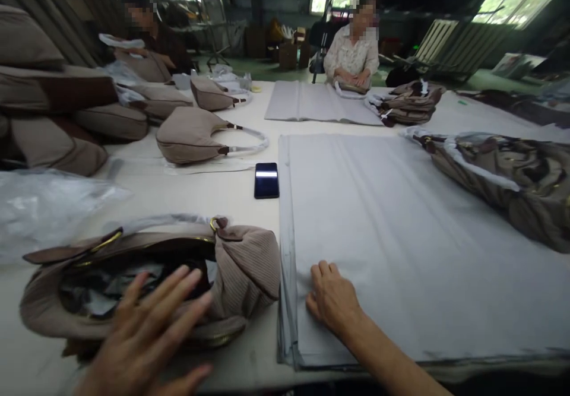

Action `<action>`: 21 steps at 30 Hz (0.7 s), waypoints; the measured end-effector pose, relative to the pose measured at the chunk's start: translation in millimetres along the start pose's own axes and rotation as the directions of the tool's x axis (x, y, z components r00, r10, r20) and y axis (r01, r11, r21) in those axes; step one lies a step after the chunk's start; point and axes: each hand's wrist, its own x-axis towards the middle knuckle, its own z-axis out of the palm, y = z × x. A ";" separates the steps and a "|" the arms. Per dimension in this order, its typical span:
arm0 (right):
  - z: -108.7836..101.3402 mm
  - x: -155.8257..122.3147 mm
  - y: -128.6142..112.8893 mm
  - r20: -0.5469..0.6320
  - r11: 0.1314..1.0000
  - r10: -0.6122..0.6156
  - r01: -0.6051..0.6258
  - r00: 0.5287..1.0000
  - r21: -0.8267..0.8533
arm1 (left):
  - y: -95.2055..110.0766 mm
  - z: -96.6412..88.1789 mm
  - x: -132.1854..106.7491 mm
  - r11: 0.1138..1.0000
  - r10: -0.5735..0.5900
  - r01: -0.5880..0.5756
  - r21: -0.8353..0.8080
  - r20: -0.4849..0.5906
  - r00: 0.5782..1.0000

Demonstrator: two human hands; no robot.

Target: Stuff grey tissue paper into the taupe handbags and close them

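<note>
My left hand (154,333), slightly blurred, is open with fingers spread over the front of a taupe handbag (252,265). The bag lies unzipped with its mouth facing up, and dark lining and crumpled pale filling show inside. A plastic-wrapped strap (164,222) runs along its far side. On the left part of a stack of large pale grey paper sheets (401,253) rests my right hand (333,298). Its fingers are curled in and appear to pinch the top sheet, though the fingertips are partly hidden.
A phone (266,180) lies beyond the handbag. Clear plastic (48,206) and piled stuffed bags (57,93) are at left, near a finished handbag (191,138). Flattened bags (512,170) lie on the right. Two people sit across the table, one handling a bag (351,85).
</note>
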 end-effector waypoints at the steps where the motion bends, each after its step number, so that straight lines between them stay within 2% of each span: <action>1: 0.3 4.3 -1.0 0.024 1.000 0.014 -0.014 1.000 0.007 | 13.3 8.3 4.5 0.999 0.042 -0.042 0.008 -0.011 0.999; 2: -0.1 8.9 0.7 0.043 0.999 0.013 -0.014 0.999 0.029 | 21.1 16.2 8.9 0.998 0.065 -0.064 0.017 -0.045 0.997; 4: -0.9 16.0 9.6 0.049 0.996 -0.009 0.004 0.999 0.092 | 20.2 27.4 17.9 0.995 0.084 -0.079 0.059 -0.089 0.992; 9: 2.6 19.9 41.8 -0.016 0.933 -0.030 0.034 0.999 0.357 | -25.6 30.4 41.6 0.939 0.105 -0.068 0.338 -0.092 0.990; 11: 5.0 20.4 54.2 -0.018 0.862 -0.014 0.021 1.000 0.506 | -34.3 30.8 47.7 0.926 0.097 -0.063 0.371 -0.074 0.992; 14: 8.6 22.5 68.8 0.045 0.704 0.003 -0.034 0.999 0.709 | -30.0 35.4 49.9 0.947 0.075 -0.046 0.319 -0.079 0.994; 18: 8.2 24.4 78.8 0.153 0.487 -0.021 -0.124 0.988 0.864 | -19.4 42.2 43.0 0.973 0.066 -0.027 0.228 -0.166 0.984; 21: 3.8 24.5 84.3 0.181 0.377 -0.040 -0.153 0.983 0.913 | -10.7 43.5 37.5 0.982 0.086 -0.038 0.185 -0.261 0.962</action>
